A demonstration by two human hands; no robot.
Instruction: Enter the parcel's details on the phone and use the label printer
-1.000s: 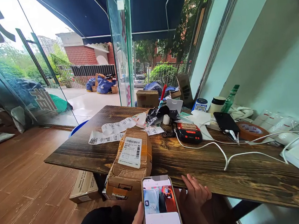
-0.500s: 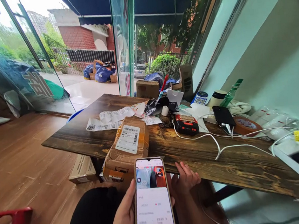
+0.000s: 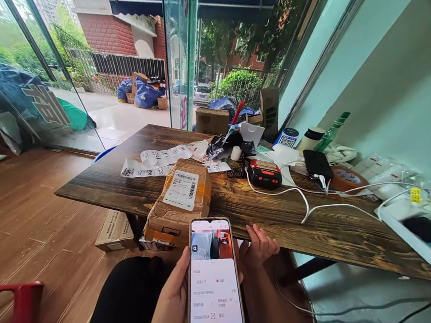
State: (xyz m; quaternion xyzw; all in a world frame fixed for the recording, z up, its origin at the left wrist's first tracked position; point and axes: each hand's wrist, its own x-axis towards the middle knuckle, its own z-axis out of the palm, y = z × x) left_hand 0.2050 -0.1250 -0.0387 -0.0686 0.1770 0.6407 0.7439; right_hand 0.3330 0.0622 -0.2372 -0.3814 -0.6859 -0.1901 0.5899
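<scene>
A smartphone with a lit screen is upright in my left hand, whose thumb lies along its left edge and whose fingertips show at the right edge. The screen shows a photo at the top, lines of text and a red button at the bottom. My right hand rests at the table's front edge with its fingers curled over it. Just beyond the phone, a taped brown cardboard box with a white label sits on the wooden table.
Printed label strips, a black and red device, a black phone on a white cable, brown tape and a green bottle lie on the table. A red stool stands at the lower left.
The view has tilted down slightly, so the table and box sit higher. The phone's screen text is sharper, and a red button now shows at its bottom.
</scene>
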